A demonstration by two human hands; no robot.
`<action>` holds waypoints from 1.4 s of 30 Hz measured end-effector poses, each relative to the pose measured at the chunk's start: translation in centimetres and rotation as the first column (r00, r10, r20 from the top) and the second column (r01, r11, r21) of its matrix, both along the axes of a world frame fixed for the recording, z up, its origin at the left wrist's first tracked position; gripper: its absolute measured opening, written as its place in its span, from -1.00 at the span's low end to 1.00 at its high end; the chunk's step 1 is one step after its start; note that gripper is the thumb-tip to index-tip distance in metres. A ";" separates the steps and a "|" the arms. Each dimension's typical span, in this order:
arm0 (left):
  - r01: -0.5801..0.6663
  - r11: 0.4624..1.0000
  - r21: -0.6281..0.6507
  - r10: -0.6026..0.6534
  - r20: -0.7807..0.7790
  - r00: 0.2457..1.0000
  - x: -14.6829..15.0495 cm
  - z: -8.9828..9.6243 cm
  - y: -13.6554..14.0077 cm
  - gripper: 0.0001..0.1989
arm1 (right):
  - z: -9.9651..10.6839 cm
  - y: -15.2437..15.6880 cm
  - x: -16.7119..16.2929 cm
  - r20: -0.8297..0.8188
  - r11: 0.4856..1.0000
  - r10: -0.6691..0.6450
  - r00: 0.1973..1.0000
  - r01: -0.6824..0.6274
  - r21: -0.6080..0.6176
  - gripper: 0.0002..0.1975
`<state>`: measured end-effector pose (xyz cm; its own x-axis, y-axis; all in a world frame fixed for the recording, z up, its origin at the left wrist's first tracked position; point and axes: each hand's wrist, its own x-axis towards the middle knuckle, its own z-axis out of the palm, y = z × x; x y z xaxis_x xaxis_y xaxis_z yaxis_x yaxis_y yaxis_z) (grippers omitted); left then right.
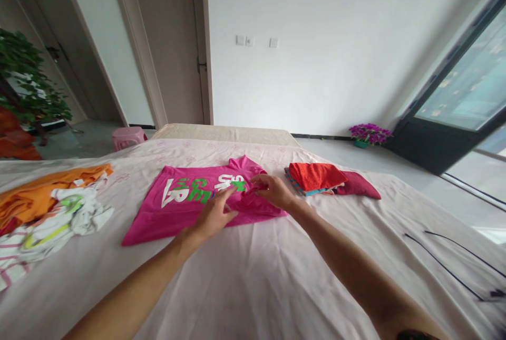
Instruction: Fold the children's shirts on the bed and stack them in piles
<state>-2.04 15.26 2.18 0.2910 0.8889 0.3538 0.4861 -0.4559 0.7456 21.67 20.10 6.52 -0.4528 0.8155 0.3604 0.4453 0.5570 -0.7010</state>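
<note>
A bright pink T-shirt [185,219] with white and green lettering lies sideways on the pale sheet, its collar end toward the right. My right hand [274,192] pinches a bunched fold of the shirt near the sleeve and neck area. Over the middle of the print rests my left hand [215,213], its fingers stretched and the thumb apart, touching the fabric. The shirt's right part is gathered between my two hands, and some of it is hidden by them.
A folded stack with a red cloth [318,175] on top and a dark red garment [359,185] beside it lies right. Orange clothing [43,192] and white printed clothes [67,219] are heaped left. Black cords [446,269] lie at right. A pink stool [128,137] stands beyond.
</note>
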 end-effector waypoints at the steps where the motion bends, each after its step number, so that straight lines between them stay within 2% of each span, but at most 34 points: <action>1: 0.012 1.000 -0.028 -0.012 0.029 1.000 1.4 0.0 0.6 -0.30 | -0.1 -0.1 -0.2 -0.012 1.000 0.017 1.000 -0.017 -0.006 -0.65; 3: 0.035 0.994 -0.102 -0.029 0.056 0.998 3.4 -0.2 1.8 -0.39 | -0.5 -0.4 -0.2 -0.021 0.999 0.034 0.999 -0.034 -0.022 -0.66; 6: 0.049 0.979 -0.198 -0.037 0.067 0.997 4.5 -0.7 2.8 -0.75 | -1.5 -1.0 0.6 0.001 1.000 0.001 1.000 -0.001 -0.022 -0.56; 8: 0.043 0.981 -0.190 -0.019 0.130 0.991 4.5 -1.0 2.9 -0.83 | -2.1 -1.9 1.5 0.072 0.999 -0.038 0.997 0.039 -0.013 -0.36; 10: 0.044 0.993 -0.106 -0.021 0.207 0.978 4.3 -1.2 2.7 -0.88 | -2.5 -3.0 2.6 0.203 0.996 -0.084 0.976 0.087 -0.002 -0.25; 12: 0.057 0.998 0.006 -0.057 0.229 0.972 3.9 -1.3 2.2 -0.91 | -2.8 -4.1 3.4 0.336 0.988 -0.151 0.930 0.152 0.025 -0.43; 14: 0.073 0.992 0.106 -0.091 0.181 0.979 3.6 -1.3 1.7 -0.93 | -2.8 -4.9 3.9 0.427 0.973 -0.229 0.875 0.216 0.079 -0.62; 16: 0.103 0.979 0.176 -0.120 0.089 0.989 3.2 -1.4 1.1 -0.94 | -2.8 -5.4 4.0 0.506 0.953 -0.302 0.808 0.259 0.156 -0.63; 19: 0.154 0.963 0.223 -0.142 -0.069 0.987 2.5 -2.0 0.5 -0.80 | -3.3 -5.5 3.8 0.634 0.943 -0.333 0.698 0.238 0.233 -0.66; 23: 0.095 0.968 0.230 -0.051 -0.190 0.980 2.0 -2.9 0.3 -0.78 | -4.5 -5.3 3.7 0.714 0.944 -0.331 0.617 0.217 0.250 -0.69; 26: -0.007 0.965 0.263 0.069 -0.226 0.972 2.0 -3.1 0.7 -0.78 | -5.2 -5.4 3.9 0.690 0.928 -0.368 0.623 0.207 0.308 -0.66; 29: -0.088 0.948 0.307 0.177 -0.276 0.945 2.0 -3.0 1.2 -0.77 | -5.5 -5.7 4.2 0.626 0.900 -0.390 0.675 0.135 0.415 -0.60; 32: -0.082 0.945 0.318 0.195 -0.343 0.919 1.9 -3.0 1.6 -0.77 | -5.7 -5.8 4.4 0.601 0.879 -0.342 0.722 0.021 0.476 -0.65; 35: -0.063 0.945 0.320 0.191 -0.385 0.903 1.8 -3.1 1.6 -0.76 | -5.8 -5.7 4.3 0.643 0.891 -0.254 0.722 -0.084 0.447 -0.77; 38: -0.077 0.936 0.344 0.221 -0.400 0.889 1.7 -2.7 1.1 -0.72 | -5.4 -5.7 4.1 0.662 0.912 -0.191 0.724 -0.119 0.393 -0.81; 42: 0.013 0.947 0.321 0.149 -0.475 0.867 1.3 -2.2 0.2 -0.75 | -4.3 -6.6 4.4 0.628 0.940 -0.088 0.774 -0.144 0.309 -0.71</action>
